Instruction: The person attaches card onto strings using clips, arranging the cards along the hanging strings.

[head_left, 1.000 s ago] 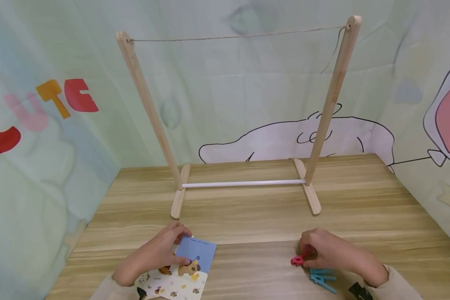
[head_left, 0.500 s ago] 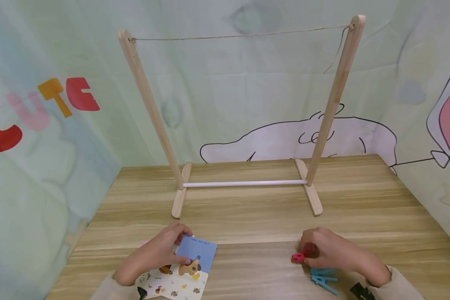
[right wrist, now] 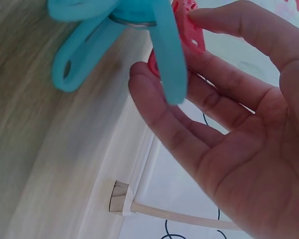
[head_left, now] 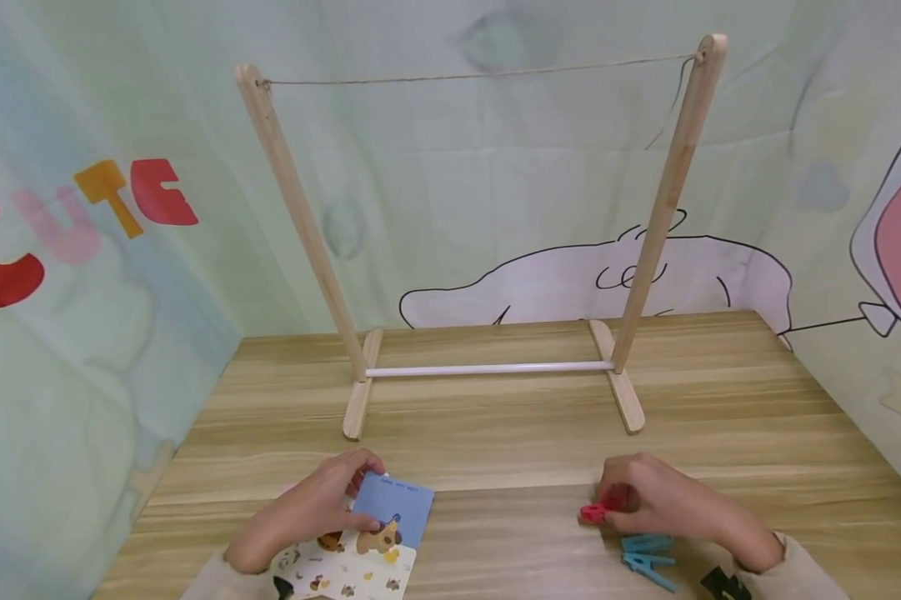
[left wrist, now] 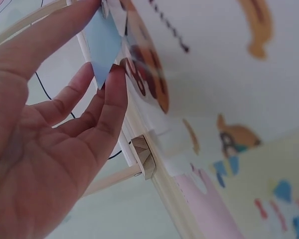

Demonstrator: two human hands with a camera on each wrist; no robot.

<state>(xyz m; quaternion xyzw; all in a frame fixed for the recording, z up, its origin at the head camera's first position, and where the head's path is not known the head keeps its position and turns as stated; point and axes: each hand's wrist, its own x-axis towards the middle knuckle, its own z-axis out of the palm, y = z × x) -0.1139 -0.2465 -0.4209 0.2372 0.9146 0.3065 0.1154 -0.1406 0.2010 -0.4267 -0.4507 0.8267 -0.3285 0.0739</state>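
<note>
The left hand (head_left: 326, 500) is pinching the upper left edge of a blue picture card (head_left: 405, 498), thumb on its face and fingers behind, which is probably keeping most of the picture uncovered. Patterned paper (head_left: 360, 579) is showing below; I cannot tell if it is a separate sheet. Beyond, a wooden frame (head_left: 300, 208) is standing on two crosswise feet, seemingly for steadiness, its spread posts keeping the string (head_left: 450, 77) nearly straight. Well apart from the left, the right hand (head_left: 653, 496) is pinching a red clothespin (head_left: 593, 512) low over the table (head_left: 510, 442), while blue clothespins (head_left: 648, 560) are lying close by, within easy reach.
</note>
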